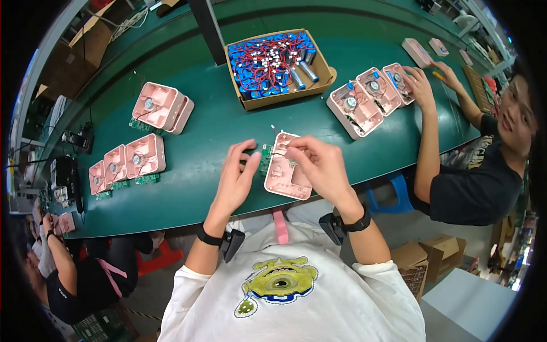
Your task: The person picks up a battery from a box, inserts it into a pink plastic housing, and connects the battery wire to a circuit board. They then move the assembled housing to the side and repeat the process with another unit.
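Observation:
A pink plastic housing (283,181) lies open side up on the green table in front of me. A green circuit board (266,161) sits at its left edge, with a thin wire and a small white connector beyond the top. My left hand (235,176) is held just left of the board, fingers apart, with nothing in it. Over the upper right of the housing, my right hand (320,165) has its thumb and fingers drawn together inside the rim. What they grip is hidden by the hand; a bit of a round silvery part shows beneath.
A cardboard box (273,104) of blue batteries with red wires stands beyond. More pink housings lie at left (145,155) and right (356,117). A co-worker (473,171) handles housings at the right; another person (85,279) sits at the left. A metal post (206,28) rises behind.

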The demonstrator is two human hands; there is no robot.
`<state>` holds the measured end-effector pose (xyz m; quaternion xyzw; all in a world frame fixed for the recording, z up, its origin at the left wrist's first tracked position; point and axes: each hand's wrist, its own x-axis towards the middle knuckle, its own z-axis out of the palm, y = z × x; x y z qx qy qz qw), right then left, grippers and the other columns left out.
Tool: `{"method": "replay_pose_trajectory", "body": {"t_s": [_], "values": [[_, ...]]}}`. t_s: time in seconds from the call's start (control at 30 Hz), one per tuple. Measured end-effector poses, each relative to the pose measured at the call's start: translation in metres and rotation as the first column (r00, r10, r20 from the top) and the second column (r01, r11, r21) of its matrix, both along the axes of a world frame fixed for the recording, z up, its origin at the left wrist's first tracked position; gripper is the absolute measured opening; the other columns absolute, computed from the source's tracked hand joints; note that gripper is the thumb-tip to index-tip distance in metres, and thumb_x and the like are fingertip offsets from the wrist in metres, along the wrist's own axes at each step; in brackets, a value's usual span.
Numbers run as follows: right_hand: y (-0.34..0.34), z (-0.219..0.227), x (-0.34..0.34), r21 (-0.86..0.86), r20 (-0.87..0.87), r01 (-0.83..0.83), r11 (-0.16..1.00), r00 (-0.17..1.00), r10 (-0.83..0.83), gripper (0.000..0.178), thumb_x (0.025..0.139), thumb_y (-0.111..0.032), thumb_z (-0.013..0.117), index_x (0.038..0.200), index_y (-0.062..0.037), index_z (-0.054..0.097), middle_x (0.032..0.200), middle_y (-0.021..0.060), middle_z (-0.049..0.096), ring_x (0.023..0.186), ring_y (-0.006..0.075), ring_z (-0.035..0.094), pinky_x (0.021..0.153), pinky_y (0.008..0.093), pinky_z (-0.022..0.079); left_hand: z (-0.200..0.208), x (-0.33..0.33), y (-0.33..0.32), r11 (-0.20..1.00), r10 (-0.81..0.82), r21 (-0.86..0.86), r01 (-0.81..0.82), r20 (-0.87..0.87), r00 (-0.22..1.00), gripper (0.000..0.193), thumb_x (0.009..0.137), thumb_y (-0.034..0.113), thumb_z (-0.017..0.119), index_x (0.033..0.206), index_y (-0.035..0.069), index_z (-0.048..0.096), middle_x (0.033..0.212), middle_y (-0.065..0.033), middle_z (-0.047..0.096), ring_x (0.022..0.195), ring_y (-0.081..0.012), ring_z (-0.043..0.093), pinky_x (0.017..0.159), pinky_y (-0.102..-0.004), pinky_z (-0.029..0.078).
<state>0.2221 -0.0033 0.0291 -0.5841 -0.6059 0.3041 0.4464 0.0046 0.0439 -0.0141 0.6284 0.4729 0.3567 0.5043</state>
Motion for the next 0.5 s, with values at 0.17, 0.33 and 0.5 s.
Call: {"method": "replay_pose_trajectory", "body": {"t_s": [0.17,0.33,0.5], "values": [[-0.001,0.014,0.013,-0.147,-0.57,-0.025,0.989,0.819,-0.064,0.015,0.104,-0.01,0.065,0.109,0.0036,0.07,0.089,0.0065,0.074,0.066,0.0061,0.06,0.058,0.0213,0.046,-0.004,0.02,0.019,0.966,-0.207,-0.159,0.205,0.005,0.978,0.035,0.095,0.012,0.077,0.126,0.0,0.065,0.099,-0.0067,0.069,0.088,-0.0118,0.065,0.073,-0.0268,0.053],[0.003,0.026,0.025,-0.097,-0.652,-0.075,0.992,0.758,-0.007,0.015,0.104,-0.01,0.064,0.109,0.0037,0.07,0.09,0.0075,0.074,0.067,0.0057,0.061,0.058,0.0213,0.047,-0.006,0.026,0.021,0.971,-0.162,-0.163,0.174,0.086,0.983,0.031,0.092,0.007,0.079,0.119,-0.001,0.066,0.095,-0.0039,0.07,0.084,-0.009,0.064,0.072,-0.0253,0.053],[-0.002,0.022,0.026,-0.108,-0.704,-0.139,0.984,0.71,0.023,0.017,0.105,-0.01,0.063,0.111,0.0046,0.07,0.09,0.009,0.074,0.067,0.0073,0.063,0.057,0.022,0.049,-0.002,0.025,0.018,0.962,-0.147,-0.219,0.161,0.078,0.986,0.024,0.094,0.0,0.075,0.116,-0.002,0.064,0.103,-0.0062,0.071,0.091,-0.0084,0.067,0.078,-0.0224,0.055]]}}
